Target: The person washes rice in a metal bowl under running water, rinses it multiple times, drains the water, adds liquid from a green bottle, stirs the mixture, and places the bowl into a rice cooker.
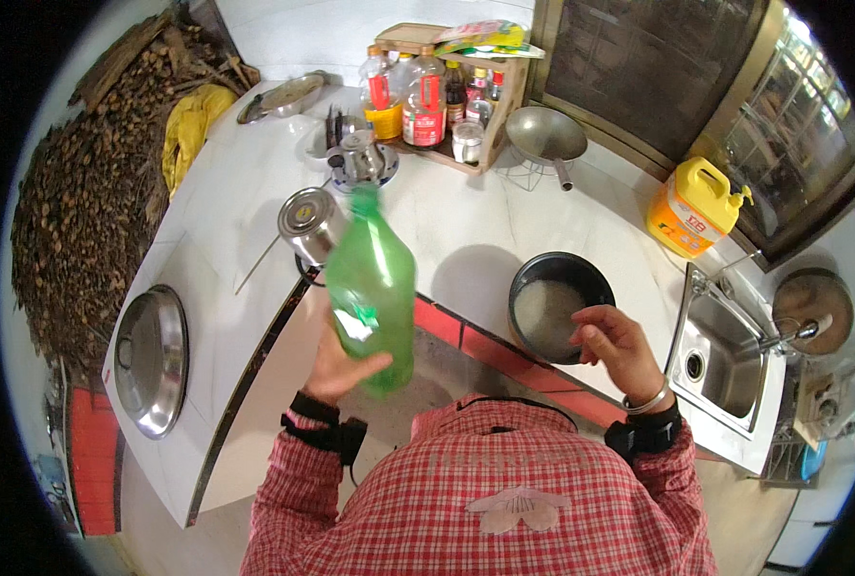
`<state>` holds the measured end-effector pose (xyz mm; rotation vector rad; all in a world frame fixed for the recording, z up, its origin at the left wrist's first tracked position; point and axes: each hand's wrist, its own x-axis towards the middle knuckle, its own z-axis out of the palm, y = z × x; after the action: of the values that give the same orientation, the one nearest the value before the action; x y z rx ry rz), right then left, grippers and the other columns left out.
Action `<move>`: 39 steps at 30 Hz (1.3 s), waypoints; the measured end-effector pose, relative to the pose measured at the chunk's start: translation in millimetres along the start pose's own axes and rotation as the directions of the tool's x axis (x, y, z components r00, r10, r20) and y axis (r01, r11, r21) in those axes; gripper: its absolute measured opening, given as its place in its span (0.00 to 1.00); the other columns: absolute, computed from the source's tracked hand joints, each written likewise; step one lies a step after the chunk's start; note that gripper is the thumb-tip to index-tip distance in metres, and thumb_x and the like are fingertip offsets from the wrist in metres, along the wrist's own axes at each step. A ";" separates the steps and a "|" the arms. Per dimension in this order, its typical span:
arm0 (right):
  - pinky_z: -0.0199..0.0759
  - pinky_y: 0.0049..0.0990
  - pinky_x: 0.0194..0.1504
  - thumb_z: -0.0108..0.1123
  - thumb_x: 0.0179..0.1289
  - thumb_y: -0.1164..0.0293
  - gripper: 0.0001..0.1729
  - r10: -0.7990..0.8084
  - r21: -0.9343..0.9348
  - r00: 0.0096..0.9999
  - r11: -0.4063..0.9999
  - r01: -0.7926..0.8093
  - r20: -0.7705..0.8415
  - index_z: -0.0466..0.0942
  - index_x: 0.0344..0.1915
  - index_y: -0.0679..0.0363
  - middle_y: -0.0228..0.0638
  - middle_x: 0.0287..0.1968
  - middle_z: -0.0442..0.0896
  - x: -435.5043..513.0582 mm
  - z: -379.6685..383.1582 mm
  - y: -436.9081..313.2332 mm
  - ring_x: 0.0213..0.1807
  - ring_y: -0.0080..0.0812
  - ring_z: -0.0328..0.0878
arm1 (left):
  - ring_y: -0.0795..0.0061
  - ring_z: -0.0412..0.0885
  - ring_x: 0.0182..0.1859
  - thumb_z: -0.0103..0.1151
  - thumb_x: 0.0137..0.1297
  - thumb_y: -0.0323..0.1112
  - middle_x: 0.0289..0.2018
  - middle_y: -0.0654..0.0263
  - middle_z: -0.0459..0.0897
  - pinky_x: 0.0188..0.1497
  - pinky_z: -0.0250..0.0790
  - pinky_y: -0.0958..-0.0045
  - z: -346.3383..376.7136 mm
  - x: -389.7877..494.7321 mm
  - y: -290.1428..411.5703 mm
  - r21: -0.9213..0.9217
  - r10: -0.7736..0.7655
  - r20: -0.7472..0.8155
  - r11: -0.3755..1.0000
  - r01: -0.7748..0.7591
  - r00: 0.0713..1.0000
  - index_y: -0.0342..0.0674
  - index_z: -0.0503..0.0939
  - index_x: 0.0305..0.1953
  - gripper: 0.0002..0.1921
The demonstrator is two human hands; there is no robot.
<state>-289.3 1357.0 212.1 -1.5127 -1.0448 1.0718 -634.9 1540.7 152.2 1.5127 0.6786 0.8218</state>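
A green translucent plastic bottle (373, 288) is in my left hand (341, 367), upright in front of me and slightly blurred. My fingers wrap its lower part, with the thumb across the near side. On the counter's front edge stands a dark round pot (596, 277) with whitish, cloudy contents (546, 309) that look like rice in water. My right hand (618, 353) hovers at the pot's near right rim, fingers loosely curled. Whether those fingertips touch the rim or pinch something small cannot be told. A metal bangle (647, 402) circles the right wrist.
Behind the bottle are a steel kettle (312, 223) and a small steel pot (361, 157) on a plate. A wooden rack (503, 108) holds sauce bottles. A wok (546, 137), yellow detergent jug (694, 209) and steel sink (722, 367) line the right; a large lid (152, 363) lies left.
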 end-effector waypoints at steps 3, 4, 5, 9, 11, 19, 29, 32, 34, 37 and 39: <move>0.69 0.17 0.29 0.54 0.72 0.69 0.11 0.034 0.020 0.975 0.999 -0.031 -0.222 0.75 0.46 0.64 0.32 0.30 0.81 2.3 -35.5 23.3 0.26 0.18 0.74 | 0.67 0.72 0.58 0.72 0.49 0.26 0.56 0.58 0.71 0.60 0.68 0.65 10.2 55.2 -36.2 0.086 0.053 -0.215 0.996 -0.035 0.975 0.34 0.55 0.65 0.45; 0.68 0.17 0.28 0.54 0.71 0.70 0.10 0.042 0.034 0.963 0.999 -0.034 -0.267 0.76 0.46 0.64 0.32 0.30 0.81 1.7 -46.0 31.3 0.26 0.18 0.74 | 0.66 0.72 0.57 0.73 0.47 0.26 0.55 0.58 0.71 0.60 0.68 0.66 20.3 73.1 -49.9 0.020 0.131 -0.275 0.991 -0.130 0.952 0.34 0.55 0.65 0.45; 0.68 0.18 0.28 0.54 0.71 0.70 0.10 0.063 0.043 0.946 0.998 -0.052 -0.319 0.76 0.45 0.64 0.32 0.30 0.81 -0.7 -54.8 39.4 0.25 0.18 0.73 | 0.66 0.72 0.58 0.71 0.48 0.22 0.56 0.58 0.70 0.61 0.67 0.65 25.4 90.6 -60.7 0.115 0.131 -0.286 0.988 -0.101 0.949 0.35 0.54 0.66 0.45; 0.66 0.18 0.27 0.52 0.71 0.71 0.09 0.154 0.094 0.879 0.988 -0.125 -0.452 0.76 0.44 0.65 0.31 0.29 0.80 -21.1 -79.0 63.8 0.24 0.18 0.71 | 0.66 0.70 0.59 0.71 0.49 0.20 0.59 0.58 0.67 0.63 0.65 0.65 50.1 144.0 -89.8 0.160 0.129 -0.281 0.983 -0.087 0.951 0.35 0.52 0.67 0.46; 0.65 0.18 0.27 0.52 0.72 0.71 0.09 0.168 0.090 0.849 0.986 -0.142 -0.502 0.75 0.44 0.65 0.31 0.29 0.80 -36.4 -86.6 70.6 0.24 0.18 0.71 | 0.65 0.70 0.59 0.74 0.46 0.23 0.58 0.57 0.68 0.62 0.65 0.66 63.6 170.3 -100.7 0.075 0.177 -0.312 0.984 -0.161 0.933 0.34 0.52 0.66 0.48; 0.65 0.18 0.26 0.53 0.71 0.70 0.08 0.334 0.245 0.686 0.942 -0.228 -0.646 0.76 0.43 0.64 0.31 0.28 0.80 -66.6 -84.0 87.2 0.24 0.18 0.71 | 0.64 0.67 0.60 0.75 0.46 0.24 0.60 0.56 0.64 0.64 0.62 0.67 76.4 239.2 -119.9 0.208 0.195 -0.300 0.969 -0.136 0.934 0.33 0.50 0.67 0.50; 0.73 0.22 0.32 0.55 0.69 0.72 0.13 0.249 0.025 0.676 0.946 -0.324 -0.694 0.75 0.50 0.64 0.34 0.32 0.82 -10.0 -50.3 115.1 0.29 0.23 0.77 | 0.59 0.61 0.64 0.70 0.51 0.29 0.65 0.52 0.57 0.67 0.54 0.58 50.3 205.4 -122.5 0.465 0.112 -0.277 0.885 0.031 0.954 0.36 0.44 0.71 0.51; 0.71 0.23 0.28 0.55 0.67 0.73 0.14 0.196 -0.092 0.695 0.931 -0.354 -0.692 0.74 0.51 0.64 0.35 0.25 0.79 -1.0 -41.2 125.5 0.24 0.23 0.75 | 0.64 0.68 0.59 0.65 0.58 0.31 0.62 0.54 0.63 0.62 0.61 0.61 52.2 174.9 -112.1 0.391 -0.025 -0.298 0.909 0.146 0.954 0.37 0.54 0.68 0.40; 0.69 0.21 0.27 0.55 0.68 0.73 0.14 0.244 -0.051 0.711 0.929 -0.366 -0.659 0.73 0.51 0.64 0.31 0.24 0.78 1.2 -37.9 129.4 0.25 0.20 0.73 | 0.69 0.72 0.54 0.63 0.61 0.30 0.57 0.56 0.69 0.57 0.65 0.65 60.6 174.9 -101.4 0.284 -0.175 0.064 0.947 0.150 0.982 0.37 0.58 0.66 0.34; 0.66 0.19 0.26 0.54 0.68 0.75 0.13 0.254 0.024 0.703 0.947 -0.320 -0.664 0.73 0.52 0.65 0.28 0.22 0.76 3.8 -34.5 133.4 0.23 0.18 0.70 | 0.75 0.78 0.41 0.56 0.68 0.31 0.46 0.59 0.77 0.44 0.72 0.74 91.6 178.9 -86.3 0.341 -0.291 0.478 0.931 0.130 0.829 0.35 0.63 0.61 0.23; 0.66 0.19 0.25 0.54 0.68 0.75 0.14 0.223 0.037 0.699 0.962 -0.270 -0.680 0.72 0.52 0.65 0.29 0.23 0.76 7.0 -33.2 136.5 0.23 0.18 0.70 | 0.75 0.79 0.37 0.54 0.69 0.32 0.42 0.59 0.78 0.41 0.73 0.73 115.7 184.1 -80.3 0.345 -0.327 0.650 0.931 0.117 0.686 0.34 0.62 0.61 0.23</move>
<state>-241.1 1334.4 81.9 -1.9290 -0.3589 0.5509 -430.7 1631.2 90.0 1.7883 0.3890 -0.0888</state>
